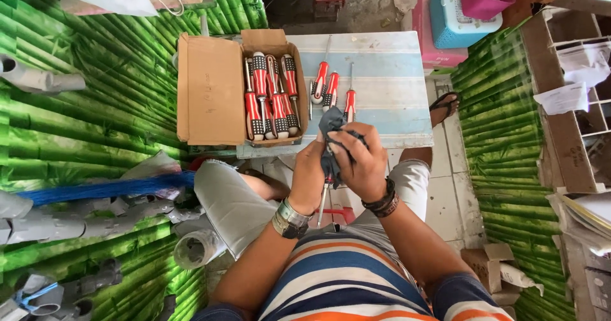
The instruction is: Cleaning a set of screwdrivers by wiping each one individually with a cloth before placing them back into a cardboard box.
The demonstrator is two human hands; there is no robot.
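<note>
1. Seen from above, a seated person in a striped shirt holds both hands over their lap, just in front of a small pale blue striped worktop [388, 92].
2. The left hand [310, 174] and the right hand [361, 162] are both clenched around a dark cloth [331, 144] bunched over a screwdriver [324, 200]. Only its thin metal shaft shows, pointing down below the hands; the handle is hidden in the cloth.
3. The screwdriver looks light and rigid, with a narrow steel shaft that could slip through fingers. By the look of its fellows, the thick ribbed handle is the safest place to grip. The cloth is soft and limp and folds to any shape.
4. Three loose screwdrivers [331, 90] with red, white and black handles lie on the worktop just beyond the hands, shafts pointing away.
5. Beside them on the left sits an open cardboard box [210, 88], flaps spread, holding a tight row of boxed screwdrivers [272, 98] of the same kind.
6. Grey plastic pipe fittings [38, 79] and a blue bundle [108, 190] lie to the left on a covering printed with green bamboo.
7. A sandalled foot [443, 104] shows on the tiled floor at the right of the worktop, with pink and blue plastic baskets [458, 9] beyond.
8. Nothing lies between the hands and the worktop; the box stands close to the left arm.
</note>
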